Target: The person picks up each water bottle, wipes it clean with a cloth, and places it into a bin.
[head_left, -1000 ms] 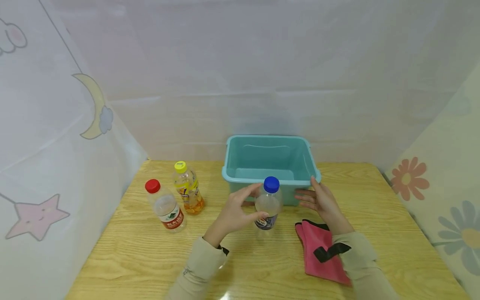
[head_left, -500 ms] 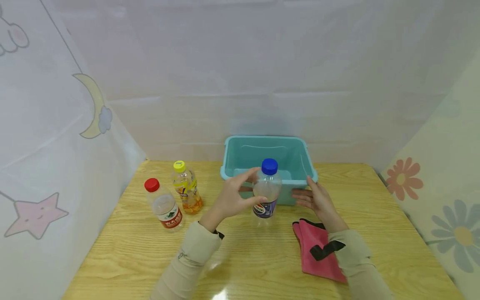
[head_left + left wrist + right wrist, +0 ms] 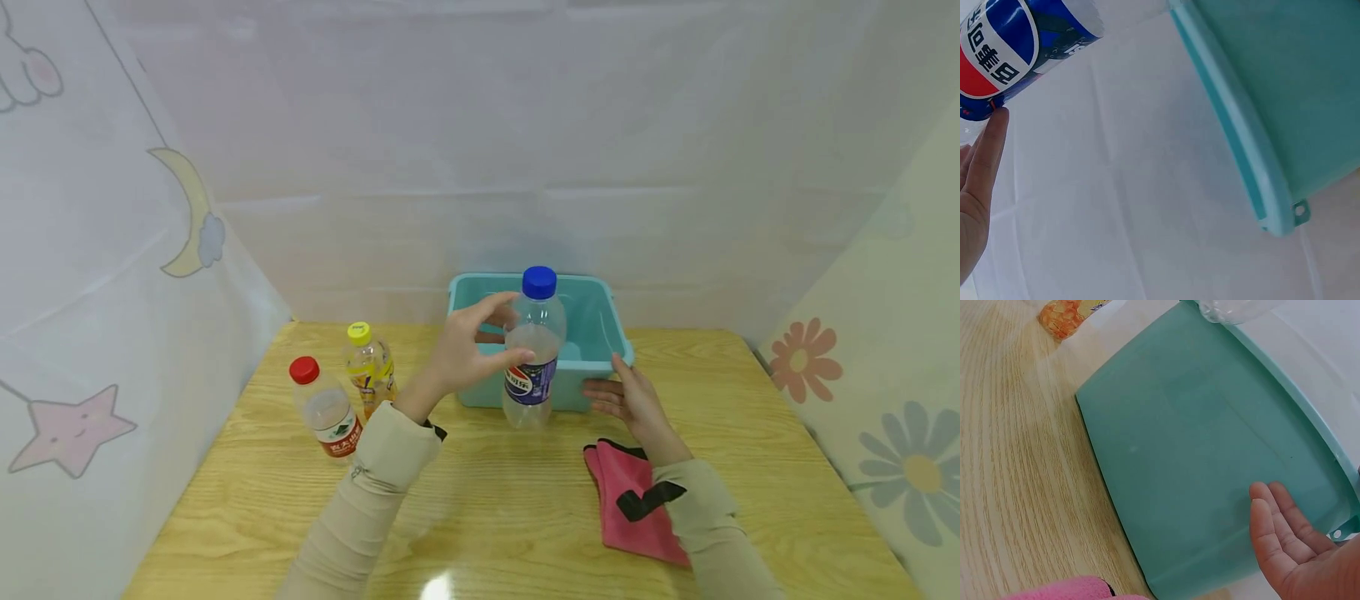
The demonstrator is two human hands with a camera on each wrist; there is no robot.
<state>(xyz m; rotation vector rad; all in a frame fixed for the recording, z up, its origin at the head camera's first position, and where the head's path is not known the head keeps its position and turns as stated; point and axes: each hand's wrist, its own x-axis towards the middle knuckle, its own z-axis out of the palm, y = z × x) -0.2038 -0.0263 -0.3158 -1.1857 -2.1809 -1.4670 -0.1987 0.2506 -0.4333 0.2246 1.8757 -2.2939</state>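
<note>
In the head view my left hand (image 3: pixel 463 346) grips a clear plastic bottle (image 3: pixel 531 383) with a blue cap (image 3: pixel 539 282) and a blue Pepsi label. The bottle is raised, nearly upright, in front of a turquoise plastic bin (image 3: pixel 573 390), its cap above the bin's opening. My right hand (image 3: pixel 637 404) holds the bin's front right corner, thumb at the rim and fingers along the outer front wall. The right wrist view shows those fingers (image 3: pixel 1266 534) against the wall. One left finger (image 3: pixel 988 150) touches the label's edge in the left wrist view.
Left of the bin stand a red-capped bottle (image 3: pixel 330 417) and a yellow-capped bottle (image 3: pixel 369 367) with some orange contents. A folded pink cloth (image 3: pixel 630 500) lies by my right forearm on the wooden table (image 3: pixel 487 517). A white sheet (image 3: pixel 375 167) hangs behind the bin.
My left hand has lifted the blue-capped bottle upward, so its cap now overlaps the bin's opening. My right hand stays at the bin's corner. The other bottles have not moved.
</note>
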